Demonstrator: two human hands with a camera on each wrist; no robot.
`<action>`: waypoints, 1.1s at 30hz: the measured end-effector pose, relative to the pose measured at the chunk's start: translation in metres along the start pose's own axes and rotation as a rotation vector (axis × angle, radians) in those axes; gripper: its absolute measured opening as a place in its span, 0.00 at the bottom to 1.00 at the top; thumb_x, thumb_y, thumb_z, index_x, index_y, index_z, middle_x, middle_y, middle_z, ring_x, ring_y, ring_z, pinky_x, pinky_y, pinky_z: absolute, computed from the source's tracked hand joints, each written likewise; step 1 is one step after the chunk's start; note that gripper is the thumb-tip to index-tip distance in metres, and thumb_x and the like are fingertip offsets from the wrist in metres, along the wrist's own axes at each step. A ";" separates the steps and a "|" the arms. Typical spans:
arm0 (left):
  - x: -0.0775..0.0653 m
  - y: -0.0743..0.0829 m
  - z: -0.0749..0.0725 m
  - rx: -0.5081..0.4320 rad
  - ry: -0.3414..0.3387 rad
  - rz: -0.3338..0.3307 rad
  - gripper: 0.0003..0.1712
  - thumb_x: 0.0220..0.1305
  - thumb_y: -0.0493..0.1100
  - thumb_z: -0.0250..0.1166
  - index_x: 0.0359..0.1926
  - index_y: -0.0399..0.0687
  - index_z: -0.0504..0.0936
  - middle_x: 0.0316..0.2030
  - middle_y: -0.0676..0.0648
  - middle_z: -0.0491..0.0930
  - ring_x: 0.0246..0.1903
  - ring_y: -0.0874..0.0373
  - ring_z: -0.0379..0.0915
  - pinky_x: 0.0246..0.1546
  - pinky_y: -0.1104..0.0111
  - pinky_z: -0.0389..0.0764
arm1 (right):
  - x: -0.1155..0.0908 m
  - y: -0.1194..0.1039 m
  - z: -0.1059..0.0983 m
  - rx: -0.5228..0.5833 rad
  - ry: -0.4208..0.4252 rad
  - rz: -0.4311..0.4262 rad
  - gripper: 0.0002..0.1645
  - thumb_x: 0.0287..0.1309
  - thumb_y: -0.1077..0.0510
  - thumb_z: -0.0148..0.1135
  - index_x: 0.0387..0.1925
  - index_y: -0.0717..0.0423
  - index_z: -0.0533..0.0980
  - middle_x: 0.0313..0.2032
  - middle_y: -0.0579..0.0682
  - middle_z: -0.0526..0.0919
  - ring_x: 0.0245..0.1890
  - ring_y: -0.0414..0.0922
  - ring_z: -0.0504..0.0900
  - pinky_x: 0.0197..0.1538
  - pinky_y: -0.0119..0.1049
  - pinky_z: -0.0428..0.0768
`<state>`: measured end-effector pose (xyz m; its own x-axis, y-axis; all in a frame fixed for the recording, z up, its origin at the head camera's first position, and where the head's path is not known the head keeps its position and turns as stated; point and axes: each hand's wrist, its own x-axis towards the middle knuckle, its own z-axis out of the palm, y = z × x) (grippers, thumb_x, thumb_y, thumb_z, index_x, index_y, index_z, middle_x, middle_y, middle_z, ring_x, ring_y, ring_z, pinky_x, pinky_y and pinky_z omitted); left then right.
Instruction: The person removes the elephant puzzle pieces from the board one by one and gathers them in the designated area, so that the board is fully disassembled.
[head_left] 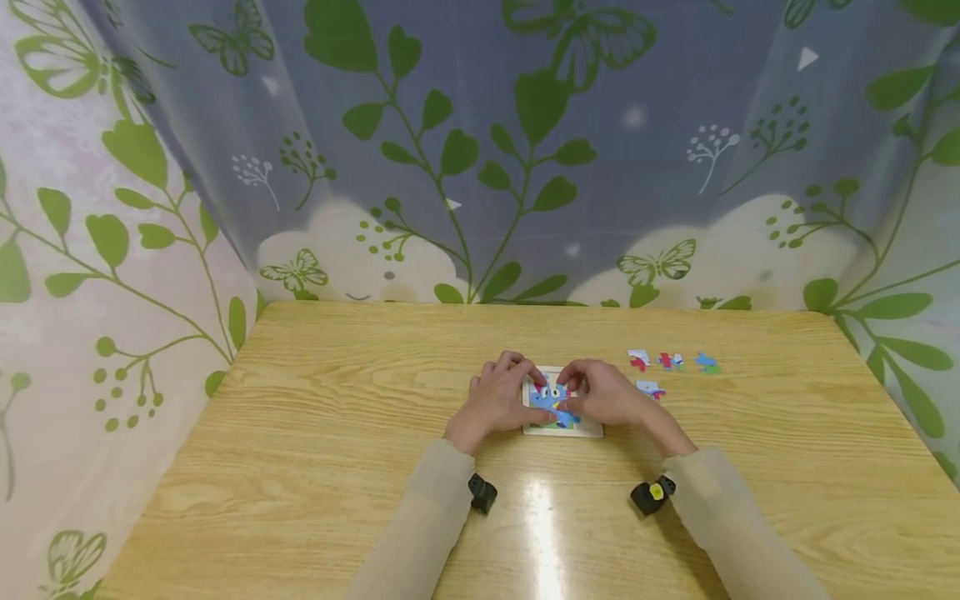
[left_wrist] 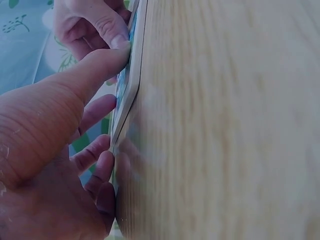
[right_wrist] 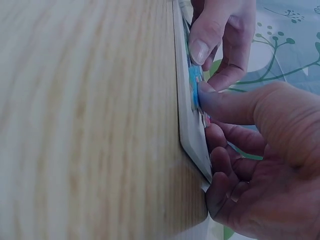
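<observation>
A small jigsaw puzzle in a pale frame (head_left: 590, 430) lies flat on the table, its assembled part showing a blue cartoon figure (head_left: 552, 397) with big eyes. My left hand (head_left: 497, 398) spans the frame's left side; its thumb (left_wrist: 107, 60) presses on the picture and the other fingers reach to the frame's edge. From the right, my right hand (head_left: 604, 395) bends over the puzzle, thumb and index finger about a puzzle piece (right_wrist: 195, 85) with blue on it. That piece sits slightly raised, close beside the left thumb. Fingers hide part of the picture.
Several loose puzzle pieces (head_left: 671, 361) lie right of the frame, one of them, a white, blue and red piece (head_left: 651, 389), near the right wrist. The wooden table (head_left: 337, 400) ends at a patterned curtain (head_left: 480, 167). A small black camera sits on each wrist.
</observation>
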<state>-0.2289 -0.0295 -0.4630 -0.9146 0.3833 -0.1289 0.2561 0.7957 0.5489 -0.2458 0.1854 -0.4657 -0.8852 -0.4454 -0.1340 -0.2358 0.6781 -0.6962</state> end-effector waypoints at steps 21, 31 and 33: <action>0.002 0.002 -0.002 0.021 0.001 0.002 0.26 0.58 0.64 0.74 0.53 0.64 0.80 0.70 0.49 0.64 0.64 0.41 0.64 0.55 0.50 0.68 | -0.002 -0.003 0.001 0.014 0.034 -0.001 0.15 0.58 0.61 0.74 0.44 0.59 0.78 0.33 0.50 0.77 0.31 0.43 0.72 0.36 0.32 0.71; 0.001 0.003 -0.001 0.033 -0.009 -0.008 0.26 0.59 0.64 0.73 0.53 0.63 0.79 0.70 0.49 0.64 0.64 0.41 0.64 0.54 0.50 0.68 | -0.003 -0.003 0.003 0.021 0.052 -0.006 0.16 0.57 0.62 0.74 0.44 0.60 0.78 0.33 0.50 0.78 0.31 0.43 0.72 0.35 0.31 0.71; 0.001 0.002 -0.001 0.035 -0.007 -0.005 0.26 0.59 0.64 0.73 0.53 0.64 0.80 0.70 0.49 0.64 0.64 0.41 0.64 0.54 0.51 0.68 | -0.003 -0.003 0.003 0.024 0.055 -0.010 0.16 0.57 0.62 0.74 0.44 0.60 0.78 0.33 0.51 0.78 0.31 0.43 0.72 0.35 0.31 0.71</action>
<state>-0.2299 -0.0276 -0.4613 -0.9138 0.3824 -0.1369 0.2625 0.8132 0.5194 -0.2410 0.1826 -0.4653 -0.9036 -0.4191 -0.0886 -0.2357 0.6590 -0.7142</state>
